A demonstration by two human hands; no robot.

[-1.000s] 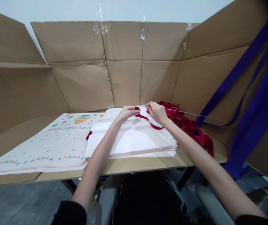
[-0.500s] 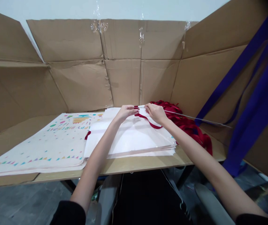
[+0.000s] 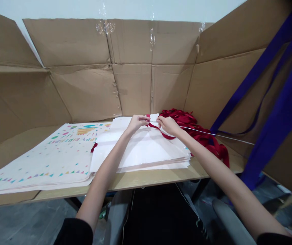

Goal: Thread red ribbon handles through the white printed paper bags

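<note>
My left hand (image 3: 137, 123) is closed at the top edge of a white sheet stack (image 3: 146, 146), pinching a red ribbon (image 3: 165, 135) there. From those fingers the ribbon loops down and right across the top sheet. A short gap separates it from my right hand (image 3: 168, 124), whose fingers pinch a thin white rod (image 3: 217, 135). One end of the rod sticks out far to the right; the other reaches toward my left fingertips. Whether it touches the ribbon I cannot tell.
White sheets with colourful birthday print (image 3: 59, 153) lie on the left of the table (image 3: 146, 181). A pile of red ribbon (image 3: 202, 136) lies at the right. Cardboard panels (image 3: 84, 88) enclose the table on several sides. Blue strips (image 3: 271, 136) hang at the right.
The rod has shifted slightly down and to the right with my right hand, and the gap between my hands looks wider. My left hand stays at the same edge.
</note>
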